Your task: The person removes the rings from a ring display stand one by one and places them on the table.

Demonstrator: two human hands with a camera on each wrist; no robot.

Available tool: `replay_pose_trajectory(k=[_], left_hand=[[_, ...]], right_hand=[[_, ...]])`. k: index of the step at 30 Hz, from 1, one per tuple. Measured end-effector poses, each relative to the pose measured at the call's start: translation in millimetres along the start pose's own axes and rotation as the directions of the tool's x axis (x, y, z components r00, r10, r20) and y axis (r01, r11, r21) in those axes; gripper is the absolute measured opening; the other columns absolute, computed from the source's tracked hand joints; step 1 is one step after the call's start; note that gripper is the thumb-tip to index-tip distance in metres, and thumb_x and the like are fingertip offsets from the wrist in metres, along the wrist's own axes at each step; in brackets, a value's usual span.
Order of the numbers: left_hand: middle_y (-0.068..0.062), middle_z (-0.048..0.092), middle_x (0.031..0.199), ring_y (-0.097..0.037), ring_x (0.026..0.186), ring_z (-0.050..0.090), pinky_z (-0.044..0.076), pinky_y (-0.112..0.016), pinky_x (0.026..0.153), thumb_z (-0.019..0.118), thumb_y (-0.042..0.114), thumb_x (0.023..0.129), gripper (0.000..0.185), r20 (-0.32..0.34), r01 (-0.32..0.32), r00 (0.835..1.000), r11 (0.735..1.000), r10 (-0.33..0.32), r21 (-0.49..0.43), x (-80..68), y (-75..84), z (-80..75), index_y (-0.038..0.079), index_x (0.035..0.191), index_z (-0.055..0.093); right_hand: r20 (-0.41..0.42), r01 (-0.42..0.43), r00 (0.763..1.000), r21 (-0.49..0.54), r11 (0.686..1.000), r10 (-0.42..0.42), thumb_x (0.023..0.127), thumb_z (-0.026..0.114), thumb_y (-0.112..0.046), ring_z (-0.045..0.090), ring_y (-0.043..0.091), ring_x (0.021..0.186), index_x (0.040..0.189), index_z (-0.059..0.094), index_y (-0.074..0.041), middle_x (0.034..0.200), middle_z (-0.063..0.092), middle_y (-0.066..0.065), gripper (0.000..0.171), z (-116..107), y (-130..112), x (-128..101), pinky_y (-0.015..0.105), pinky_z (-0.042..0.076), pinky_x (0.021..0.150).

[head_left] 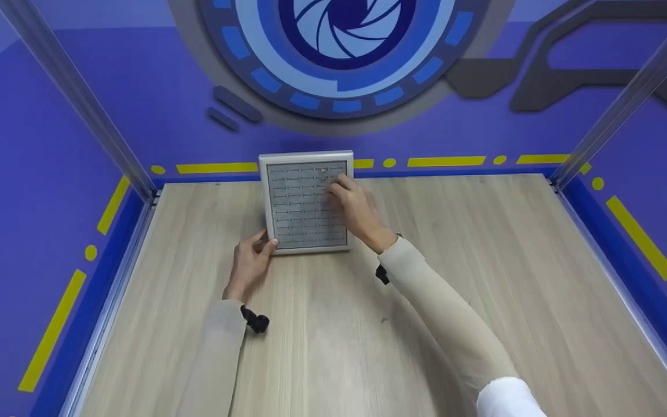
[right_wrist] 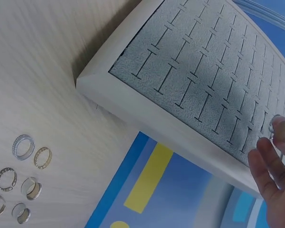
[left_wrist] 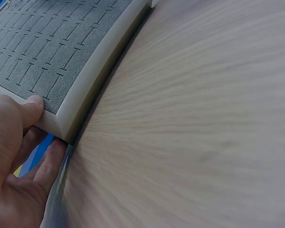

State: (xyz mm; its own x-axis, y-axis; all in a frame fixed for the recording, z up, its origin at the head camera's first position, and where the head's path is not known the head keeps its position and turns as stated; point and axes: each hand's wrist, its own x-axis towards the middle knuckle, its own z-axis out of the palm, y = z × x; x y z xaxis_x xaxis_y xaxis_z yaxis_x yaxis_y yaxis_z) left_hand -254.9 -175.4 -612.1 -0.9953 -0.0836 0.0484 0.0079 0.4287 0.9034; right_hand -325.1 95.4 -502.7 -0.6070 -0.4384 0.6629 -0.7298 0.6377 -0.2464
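Observation:
A ring display tray (head_left: 304, 202) with a pale frame and a grey slotted pad leans upright near the back wall. My left hand (head_left: 249, 260) grips its lower left corner; in the left wrist view the thumb (left_wrist: 34, 108) lies on the frame's face and the fingers reach behind. My right hand (head_left: 359, 208) is at the pad's upper right, pinching a small silver ring (right_wrist: 274, 121) against a slot. The fingertips cover most of that ring. A shiny ring (head_left: 322, 170) shows in the top row of slots.
Several loose rings, among them a silver ring (right_wrist: 23, 147) and a gold-toned ring (right_wrist: 42, 157), lie on the wooden table (head_left: 322, 336) beside the tray. Blue panels (head_left: 194, 139) with yellow marks enclose the back and sides.

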Motion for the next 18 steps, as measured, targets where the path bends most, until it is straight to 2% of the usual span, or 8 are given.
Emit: replay_pose_trajectory(k=[5, 12, 18], left_hand=[[-0.017, 0.066, 0.147, -0.032, 0.128, 0.069, 0.054, -0.048, 0.113, 0.067, 0.026, 0.108, 0.052, 0.008, 0.009, 1.0, 1.0, -0.009, -0.003, 0.1, -0.2, 0.3, 0.006, 0.155, 0.056], [-0.017, 0.066, 0.147, -0.031, 0.128, 0.069, 0.053, -0.047, 0.115, 0.067, 0.028, 0.108, 0.053, 0.011, 0.015, 1.0, 1.0, -0.015, 0.004, 0.6, -1.5, -0.2, 0.007, 0.155, 0.055], [-0.014, 0.068, 0.145, -0.029, 0.126, 0.07, 0.053, -0.046, 0.115, 0.067, 0.029, 0.108, 0.051, 0.006, 0.016, 1.0, 1.0, -0.017, 0.01, 0.0, -0.9, -0.2, 0.009, 0.154, 0.057]], right_hand=[[-0.032, 0.029, 0.999, 0.012, 1.0, -0.029, 0.101, 0.071, 0.0, 0.073, 0.028, 0.096, 0.104, 0.073, -0.002, 0.11, 0.069, 0.012, 0.004, -6, 2, -5, 0.04, 0.065, 0.08], [-0.029, 0.023, 0.999, 0.05, 0.998, -0.022, 0.103, 0.067, 0.002, 0.073, 0.027, 0.095, 0.107, 0.075, -0.001, 0.109, 0.068, 0.013, 0.01, -18, 8, -16, 0.037, 0.065, 0.079], [-0.049, 0.034, 0.998, 0.064, 0.997, -0.031, 0.103, 0.066, 0.001, 0.072, 0.026, 0.09, 0.103, 0.076, 0.001, 0.106, 0.07, 0.013, 0.01, -27, 12, -25, 0.038, 0.064, 0.076]])
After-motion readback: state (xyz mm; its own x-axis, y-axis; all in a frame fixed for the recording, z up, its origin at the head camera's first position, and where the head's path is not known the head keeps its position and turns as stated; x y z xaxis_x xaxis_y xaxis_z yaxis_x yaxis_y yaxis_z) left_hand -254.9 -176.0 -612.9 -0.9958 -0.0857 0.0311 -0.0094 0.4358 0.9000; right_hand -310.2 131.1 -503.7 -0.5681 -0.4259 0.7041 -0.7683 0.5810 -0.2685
